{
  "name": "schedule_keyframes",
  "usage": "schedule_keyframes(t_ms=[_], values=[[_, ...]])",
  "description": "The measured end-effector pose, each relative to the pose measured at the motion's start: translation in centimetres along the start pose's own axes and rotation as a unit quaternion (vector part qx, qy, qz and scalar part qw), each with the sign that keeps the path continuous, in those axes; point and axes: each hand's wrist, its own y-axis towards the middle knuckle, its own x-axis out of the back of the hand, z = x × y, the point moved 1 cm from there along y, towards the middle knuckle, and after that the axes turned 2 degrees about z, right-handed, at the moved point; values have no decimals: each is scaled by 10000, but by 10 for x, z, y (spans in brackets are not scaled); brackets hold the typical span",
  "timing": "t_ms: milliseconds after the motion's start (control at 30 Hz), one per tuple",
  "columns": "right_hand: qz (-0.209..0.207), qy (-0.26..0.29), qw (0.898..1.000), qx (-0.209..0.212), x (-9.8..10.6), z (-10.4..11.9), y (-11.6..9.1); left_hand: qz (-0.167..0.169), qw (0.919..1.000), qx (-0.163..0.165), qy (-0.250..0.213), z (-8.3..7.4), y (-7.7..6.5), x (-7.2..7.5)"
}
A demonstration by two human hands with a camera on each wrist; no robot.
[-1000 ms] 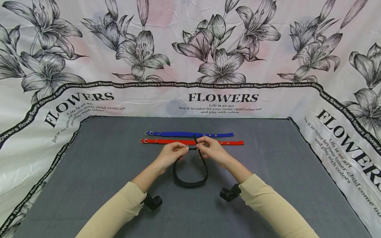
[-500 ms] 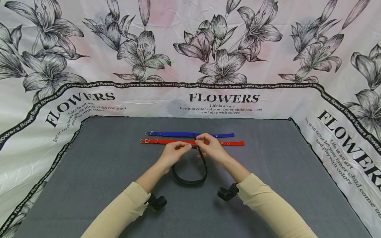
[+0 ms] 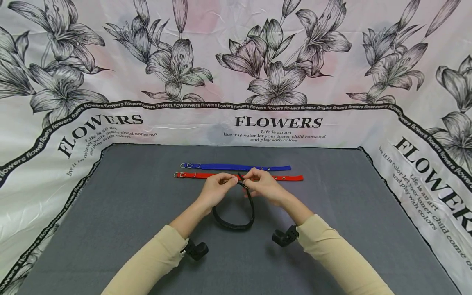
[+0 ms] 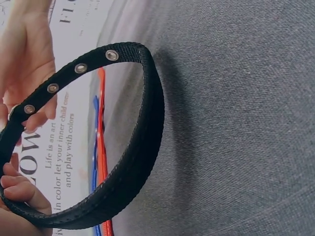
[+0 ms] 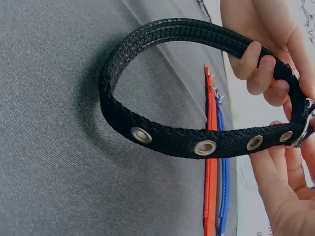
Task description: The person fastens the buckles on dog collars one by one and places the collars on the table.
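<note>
A black pet collar (image 3: 234, 226) is bent into a loop between both hands, its strap end passed through the metal buckle (image 5: 306, 129). Silver eyelets (image 5: 204, 147) run along the strap. My left hand (image 3: 215, 191) grips the collar near the buckle, fingers curled round the webbing in the right wrist view. On the other side, my right hand (image 3: 266, 187) pinches the strap's free end, whose tip pokes up between the hands. The loop hangs down toward the grey cloth. Fingers partly hide the buckle in the head view.
Behind the hands, a red collar (image 3: 191, 175) and a blue collar (image 3: 221, 166) lie straight and parallel, buckles to the left. Grey cloth (image 3: 129, 217) covers the table. A white flower-printed sheet (image 3: 199, 123) rises at the back and sides.
My left hand has come slightly right, closer to the right hand. The strap's tip has dropped lower between the fingers, and the buckle section now tilts. The red and blue collars stay put.
</note>
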Motion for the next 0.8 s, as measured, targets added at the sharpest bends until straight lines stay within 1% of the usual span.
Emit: schedule_keyframes(t_ms=[233, 467, 633, 800], values=[[229, -164, 9995, -118, 2, 4, -2, 144, 9995, -157, 221, -3, 0, 0], [353, -392, 9984, -205, 4, 5, -3, 91, 9993, -173, 312, -3, 0, -1], [342, -411, 9981, -290, 5, 6, -4, 59, 9993, -196, 304, -1, 1, -1], [287, -569, 9975, -311, 4, 8, -5, 9, 9994, -211, 285, -1, 1, 0]])
